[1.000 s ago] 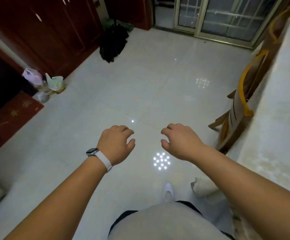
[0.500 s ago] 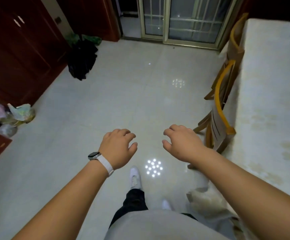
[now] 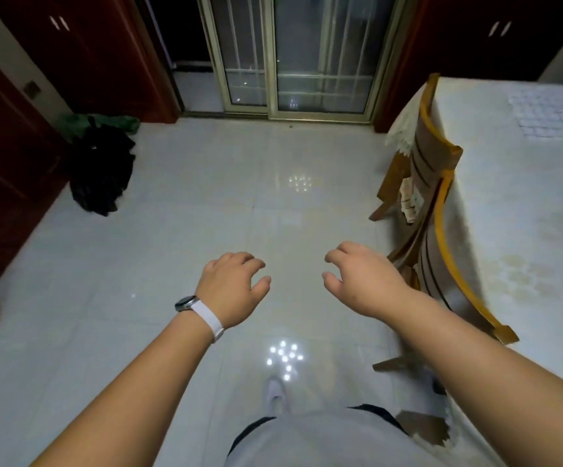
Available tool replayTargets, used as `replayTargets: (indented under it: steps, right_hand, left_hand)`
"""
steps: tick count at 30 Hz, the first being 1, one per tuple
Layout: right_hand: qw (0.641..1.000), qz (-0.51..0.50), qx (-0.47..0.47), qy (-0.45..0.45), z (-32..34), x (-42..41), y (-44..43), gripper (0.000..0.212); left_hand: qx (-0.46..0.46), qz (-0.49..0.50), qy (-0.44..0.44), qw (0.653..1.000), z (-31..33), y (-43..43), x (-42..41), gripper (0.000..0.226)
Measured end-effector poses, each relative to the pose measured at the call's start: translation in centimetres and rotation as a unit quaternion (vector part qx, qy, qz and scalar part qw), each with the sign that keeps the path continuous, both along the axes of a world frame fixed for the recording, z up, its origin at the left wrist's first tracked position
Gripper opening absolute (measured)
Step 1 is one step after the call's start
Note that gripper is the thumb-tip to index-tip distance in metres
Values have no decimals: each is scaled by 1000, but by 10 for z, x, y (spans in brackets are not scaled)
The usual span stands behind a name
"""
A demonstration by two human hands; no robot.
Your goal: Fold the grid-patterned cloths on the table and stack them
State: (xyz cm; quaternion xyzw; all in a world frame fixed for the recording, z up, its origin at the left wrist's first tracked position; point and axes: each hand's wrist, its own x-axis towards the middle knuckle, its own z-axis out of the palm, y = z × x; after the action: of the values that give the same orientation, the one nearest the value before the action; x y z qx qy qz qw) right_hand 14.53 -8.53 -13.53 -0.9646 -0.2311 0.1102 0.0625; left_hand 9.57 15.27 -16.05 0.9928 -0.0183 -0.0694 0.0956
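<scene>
Head, hands (image 3: 231, 288) (curled) over floor (image 3: 189, 203), table (image 3: 509, 203) edge rt

One pale grid-patterned cloth (image 3: 554, 112) is in view, whitish with a fine check of small squares across it. It lies spread flat on the far part of the cream-covered surface (image 3: 509, 214), towards the right side. The right edge of the view cuts it off, so its full outline cannot be told. Its near edge runs slightly uneven. Whether it is a single layer or several cannot be told.
</scene>
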Motion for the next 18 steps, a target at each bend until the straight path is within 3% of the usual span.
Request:
replayTargets:
  steps: [18]
  right_hand:
    - [995, -98, 20, 19, -20, 132, -15, 39]
  left_hand:
    - [24, -115, 20, 993, -9, -15, 184, 48]
